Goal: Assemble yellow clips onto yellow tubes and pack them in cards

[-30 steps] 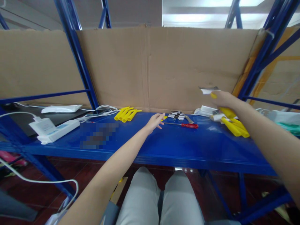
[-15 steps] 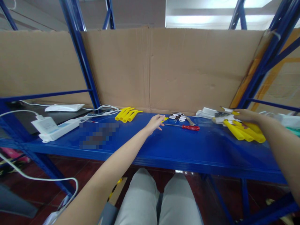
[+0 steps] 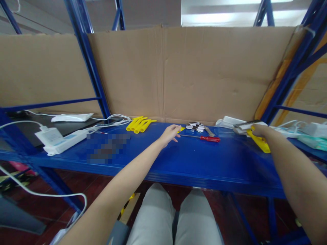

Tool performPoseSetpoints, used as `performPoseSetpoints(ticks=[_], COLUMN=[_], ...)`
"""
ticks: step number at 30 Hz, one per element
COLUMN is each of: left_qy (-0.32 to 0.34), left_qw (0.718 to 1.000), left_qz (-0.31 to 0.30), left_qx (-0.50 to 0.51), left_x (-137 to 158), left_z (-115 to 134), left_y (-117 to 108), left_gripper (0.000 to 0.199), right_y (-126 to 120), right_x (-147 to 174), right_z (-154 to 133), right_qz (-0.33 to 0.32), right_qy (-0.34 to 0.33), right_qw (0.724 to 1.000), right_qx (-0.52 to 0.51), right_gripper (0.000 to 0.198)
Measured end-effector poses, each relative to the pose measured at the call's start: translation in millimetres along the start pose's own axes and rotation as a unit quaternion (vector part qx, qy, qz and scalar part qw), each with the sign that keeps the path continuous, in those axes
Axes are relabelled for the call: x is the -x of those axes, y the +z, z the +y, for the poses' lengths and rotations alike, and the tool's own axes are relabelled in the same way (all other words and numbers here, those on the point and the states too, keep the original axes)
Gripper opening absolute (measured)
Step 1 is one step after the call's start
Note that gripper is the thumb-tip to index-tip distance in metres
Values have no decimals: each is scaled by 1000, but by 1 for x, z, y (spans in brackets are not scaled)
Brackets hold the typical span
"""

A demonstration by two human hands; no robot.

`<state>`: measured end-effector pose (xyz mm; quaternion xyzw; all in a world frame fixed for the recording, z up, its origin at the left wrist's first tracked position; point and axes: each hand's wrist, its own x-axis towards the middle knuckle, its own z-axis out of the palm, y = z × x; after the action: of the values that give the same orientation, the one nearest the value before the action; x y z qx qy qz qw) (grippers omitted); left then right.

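Our right hand (image 3: 259, 130) meets a yellow handle (image 3: 261, 143)

The handle is at the right of the blue tabletop (image 3: 201, 163) — we cannot tell whether we pinch it. Our left hand (image 3: 168, 134) half-curls beside a yellow tip (image 3: 182, 129) and red screwdriver (image 3: 208, 138) — we cannot tell if it grips.

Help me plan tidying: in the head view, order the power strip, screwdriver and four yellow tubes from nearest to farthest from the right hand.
From the right hand:
1. Screwdriver: between it and the left hand.
2. Yellow tubes: beyond that hand.
3. Power strip: far left.
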<state>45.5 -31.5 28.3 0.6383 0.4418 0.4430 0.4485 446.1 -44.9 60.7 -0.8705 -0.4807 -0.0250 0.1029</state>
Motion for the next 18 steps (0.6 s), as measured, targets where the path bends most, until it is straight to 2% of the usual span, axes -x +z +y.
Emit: performPoseSetpoints(ticks=[1, 8, 13, 18], left_qy=[2, 3, -3, -7], left_qw=[1000, 1000, 1000, 1000], left_qz=[0, -1, -10, 2], left_qx=[-1, -2, -7, -15], left_x=[0, -1, 0, 1], left_z=[0, -2, 0, 1], left_y=[0, 1, 0, -1], left_gripper=[18, 19, 18, 15], right_y=[-1, -1, 6, 5], right_x=[2, -4, -9, -3], right_z=[-1, 3, 10, 9], right_qz=[-14, 22, 33, 15], right_qy=[10, 40, 47, 78], right_qw=[1000, 996, 997, 996], right_qx=[6, 77, 55, 42], right_gripper=[23, 35, 40, 51])
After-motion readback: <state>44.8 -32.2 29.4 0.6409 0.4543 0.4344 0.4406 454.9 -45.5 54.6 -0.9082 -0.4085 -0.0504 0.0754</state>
